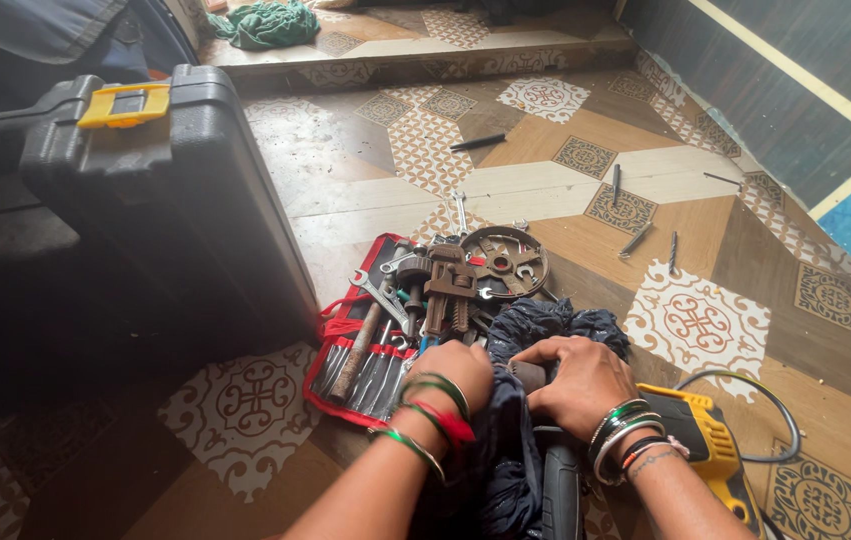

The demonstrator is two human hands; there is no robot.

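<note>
Both hands press a dark blue cloth [535,330] onto a power tool [690,435]. The left hand [455,372] and right hand [580,380] grip it, fingers curled. Beside the cloth, the tool roll [365,345] lies open, wrenches out.

Soft daylight, left side shadowed, edges warped.

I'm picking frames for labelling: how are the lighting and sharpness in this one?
Head view: daylight falls evenly on the patterned floor; the toolbox side and lower left corner sit in deep shadow; tools on the red tool roll are sharp; both the left hand and right hand are slightly soft; the edges bend a little.
</note>
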